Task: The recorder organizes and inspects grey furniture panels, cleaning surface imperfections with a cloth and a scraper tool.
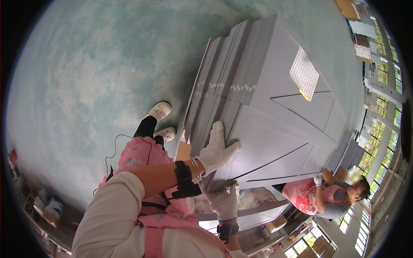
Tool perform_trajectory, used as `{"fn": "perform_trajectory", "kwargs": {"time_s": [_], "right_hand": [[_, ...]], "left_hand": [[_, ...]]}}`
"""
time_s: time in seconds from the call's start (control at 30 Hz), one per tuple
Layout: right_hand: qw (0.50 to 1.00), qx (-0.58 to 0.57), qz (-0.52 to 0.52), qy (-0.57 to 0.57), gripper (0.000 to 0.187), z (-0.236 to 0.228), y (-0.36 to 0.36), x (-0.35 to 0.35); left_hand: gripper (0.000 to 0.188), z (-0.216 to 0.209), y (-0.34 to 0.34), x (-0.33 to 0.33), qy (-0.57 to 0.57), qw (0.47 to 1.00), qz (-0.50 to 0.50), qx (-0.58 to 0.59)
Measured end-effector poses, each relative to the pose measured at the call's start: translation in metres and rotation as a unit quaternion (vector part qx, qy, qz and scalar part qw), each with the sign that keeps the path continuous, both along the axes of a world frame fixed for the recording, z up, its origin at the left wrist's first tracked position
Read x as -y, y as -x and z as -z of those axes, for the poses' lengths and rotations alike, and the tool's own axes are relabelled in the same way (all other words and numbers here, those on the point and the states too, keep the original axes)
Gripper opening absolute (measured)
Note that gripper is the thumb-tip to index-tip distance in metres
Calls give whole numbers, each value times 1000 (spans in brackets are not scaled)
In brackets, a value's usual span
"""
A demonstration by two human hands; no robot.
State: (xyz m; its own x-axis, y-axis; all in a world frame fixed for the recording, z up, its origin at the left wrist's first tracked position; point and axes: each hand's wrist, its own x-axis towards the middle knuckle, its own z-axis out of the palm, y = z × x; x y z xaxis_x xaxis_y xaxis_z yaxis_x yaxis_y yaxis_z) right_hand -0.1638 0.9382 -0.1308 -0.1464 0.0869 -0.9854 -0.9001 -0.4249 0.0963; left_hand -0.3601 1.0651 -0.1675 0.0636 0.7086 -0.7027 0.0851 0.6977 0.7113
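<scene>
A stack of grey panels (234, 92) stands in front of me, the top panel (275, 124) lying flat with thin dark diagonal lines on its face. My left hand (218, 150), in a white knitted glove, lies against the stack's near edge, fingers stretched along the side and thumb out toward the top face. Below it my right hand (224, 203), gloved too, touches the top panel's near corner. Its thumb points up and stands apart from the fingers, which are partly hidden. A white dotted sheet (304, 74) with a yellow edge lies on the top panel.
A co-worker (320, 195) in a pink apron stands at the right, a gloved hand at the panel's edge. Wrapped material (258, 198) lies beyond my right hand. A thin dark cable (116, 146) trails beside me. Boxes (361, 47) line the windowed wall.
</scene>
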Motion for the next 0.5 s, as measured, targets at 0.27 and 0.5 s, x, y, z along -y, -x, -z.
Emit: {"fn": "perform_trajectory", "kwargs": {"time_s": [0.27,0.5], "right_hand": [[969,154,-195,6,76,-10,24,-18],[948,198,-239,-71,65,-11,32,-14]], "left_hand": [[106,17,-13,5,-56,997,-17,-50],[109,-18,12,-12,50,996,27,73]]}}
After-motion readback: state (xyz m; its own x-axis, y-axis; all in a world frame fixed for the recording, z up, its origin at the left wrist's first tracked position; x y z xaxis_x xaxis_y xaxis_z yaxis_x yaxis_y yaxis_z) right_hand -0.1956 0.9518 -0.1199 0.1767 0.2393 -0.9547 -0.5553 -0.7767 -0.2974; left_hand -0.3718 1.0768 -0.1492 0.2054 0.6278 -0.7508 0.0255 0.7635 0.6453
